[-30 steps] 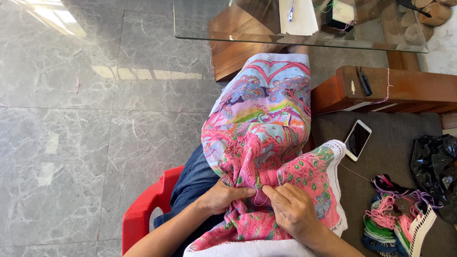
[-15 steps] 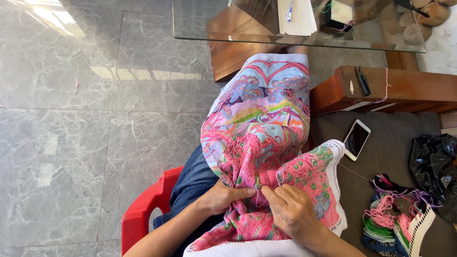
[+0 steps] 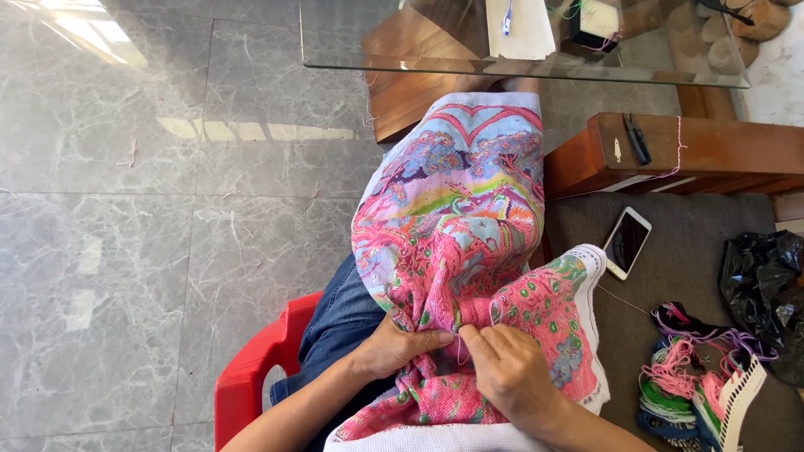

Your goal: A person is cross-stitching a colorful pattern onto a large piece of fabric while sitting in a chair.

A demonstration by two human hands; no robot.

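Embroidered cloth [image 3: 452, 226], multicoloured, mostly pink: draped over the person's lap. Left hand [image 3: 394, 347]: fingers bunch a fold of it. Right hand [image 3: 507, 377]: fingers pressed together, pinching the cloth beside the left. Phone [image 3: 626, 243] and thread skeins [image 3: 695, 377] lie to the right.

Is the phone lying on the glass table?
No, the phone lies on the dark mat beside the embroidered cloth, below the glass table.
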